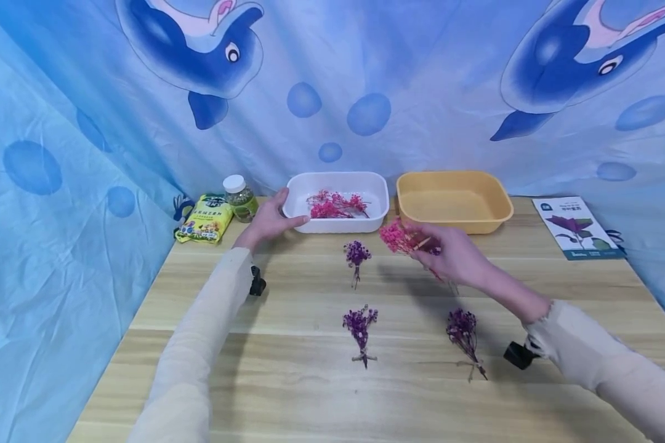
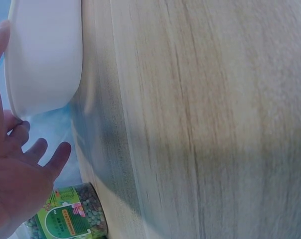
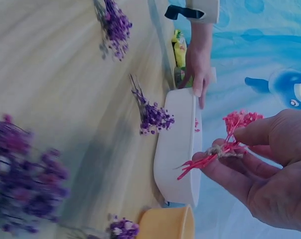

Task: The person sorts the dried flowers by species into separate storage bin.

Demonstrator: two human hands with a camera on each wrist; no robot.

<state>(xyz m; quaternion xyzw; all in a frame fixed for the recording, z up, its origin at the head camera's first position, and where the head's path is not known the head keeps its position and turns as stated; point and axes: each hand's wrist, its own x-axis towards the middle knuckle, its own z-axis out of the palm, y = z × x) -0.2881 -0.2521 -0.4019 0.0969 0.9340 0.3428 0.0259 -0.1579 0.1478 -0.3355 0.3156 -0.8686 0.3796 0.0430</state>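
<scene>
My right hand (image 1: 459,253) pinches a bunch of pink dried flowers (image 1: 396,236) above the table, in front of the gap between two tubs. In the right wrist view, thumb and fingers hold its pink stems (image 3: 203,160) where a twine tie wraps them. My left hand (image 1: 270,216) grips the left end of the white tub (image 1: 340,226), thumb at the front rim. Its other fingers spread apart in the left wrist view. Pink flowers (image 1: 332,206) lie inside that tub. Purple bunches (image 1: 357,253) lie on the table, one partly hidden behind my right hand.
An orange-yellow tub (image 1: 454,212) stands right of the white one. Left are a white-lidded jar (image 1: 241,200) and a yellow packet (image 1: 205,218). A leaflet (image 1: 579,227) lies far right. Nearer are more purple bunches (image 1: 360,326). A blue curtain (image 1: 332,80) hangs behind.
</scene>
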